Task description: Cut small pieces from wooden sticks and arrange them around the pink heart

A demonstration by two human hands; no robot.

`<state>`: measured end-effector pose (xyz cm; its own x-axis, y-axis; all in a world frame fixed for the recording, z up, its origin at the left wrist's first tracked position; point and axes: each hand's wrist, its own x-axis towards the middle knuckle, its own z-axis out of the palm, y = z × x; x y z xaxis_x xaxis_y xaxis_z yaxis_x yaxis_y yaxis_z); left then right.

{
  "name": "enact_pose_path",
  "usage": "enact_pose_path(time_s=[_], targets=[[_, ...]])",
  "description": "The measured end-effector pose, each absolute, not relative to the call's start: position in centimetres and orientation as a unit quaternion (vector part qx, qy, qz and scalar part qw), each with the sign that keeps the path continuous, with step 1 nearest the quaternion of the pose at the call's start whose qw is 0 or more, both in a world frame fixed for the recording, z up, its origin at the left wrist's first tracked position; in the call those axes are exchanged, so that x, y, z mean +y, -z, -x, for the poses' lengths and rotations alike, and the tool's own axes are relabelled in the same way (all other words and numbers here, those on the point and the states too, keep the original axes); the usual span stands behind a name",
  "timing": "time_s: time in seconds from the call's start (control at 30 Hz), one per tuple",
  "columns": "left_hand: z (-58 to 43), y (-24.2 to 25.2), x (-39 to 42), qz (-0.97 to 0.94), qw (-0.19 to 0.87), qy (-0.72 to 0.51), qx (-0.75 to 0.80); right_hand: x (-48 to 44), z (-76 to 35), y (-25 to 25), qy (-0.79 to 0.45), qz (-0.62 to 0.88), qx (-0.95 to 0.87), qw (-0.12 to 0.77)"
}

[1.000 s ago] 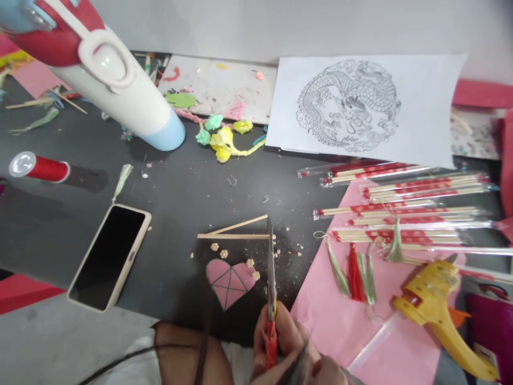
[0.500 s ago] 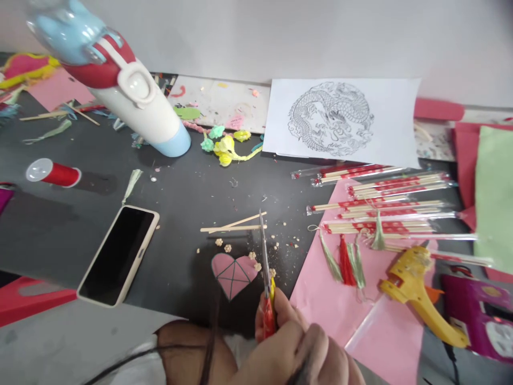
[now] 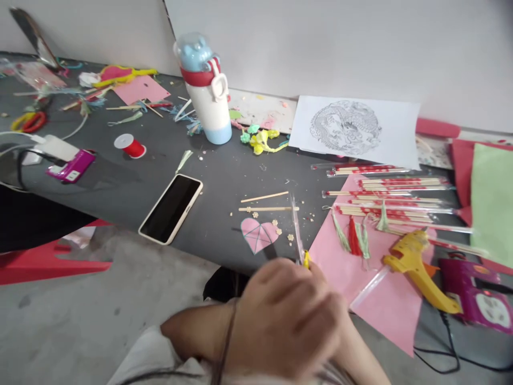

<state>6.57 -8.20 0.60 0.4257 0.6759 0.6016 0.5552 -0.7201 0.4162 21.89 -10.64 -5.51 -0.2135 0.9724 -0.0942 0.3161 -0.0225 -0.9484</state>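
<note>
My right hand (image 3: 318, 275) is mostly covered. It is closed on scissors (image 3: 297, 230) whose blades point away from me, with a bit of yellow handle showing. Across it lies my left hand (image 3: 288, 315), blurred, its fingers curled; whatever they hold is hidden. Left of the blades is a pink paper heart (image 3: 258, 235) with dark lines. Small cream flower beads (image 3: 279, 231) lie between heart and blades. Two thin wooden sticks lie beyond, the upper stick (image 3: 264, 197) apart from the lower stick (image 3: 266, 209), whose right end meets the blades.
On the left are a phone (image 3: 171, 208), a red thread spool (image 3: 131, 147) and a bottle (image 3: 208, 104). On the right, packaged sticks (image 3: 401, 202), tassels (image 3: 355, 238) and a yellow glue gun (image 3: 420, 272) lie on or near pink paper (image 3: 385, 321). Behind is a dragon drawing (image 3: 352, 128).
The view has swung left and back, showing more of the table. My left hand has moved over my right hand, covering more of the scissors' handles. The two sticks now lie apart.
</note>
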Motion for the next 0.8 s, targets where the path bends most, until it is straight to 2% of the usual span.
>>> enact_pose_path(time_s=[0.17,0.27,0.5,0.67,0.8], targets=[[-3.4,-0.2,-7.8,-0.746,-0.004,-0.424,0.513,-12.7,-23.3,5.4,-0.474,0.543,-0.631,0.287],[-2.9,1.1,-8.1,-0.733,-0.017,-0.414,0.539,-13.8,-24.6,4.9,-0.443,0.566,-0.656,0.231],[-3.7,3.3,-9.7,-0.774,0.075,-0.388,0.494,-15.7,-25.9,4.1,-0.366,0.568,-0.721,0.157],[-4.0,4.0,-10.3,-0.772,0.148,-0.408,0.464,-16.8,-26.1,3.7,-0.342,0.569,-0.734,0.143],[-4.0,4.2,-10.4,-0.781,0.158,-0.417,0.436,-17.4,-26.1,3.7,-0.350,0.573,-0.730,0.132]])
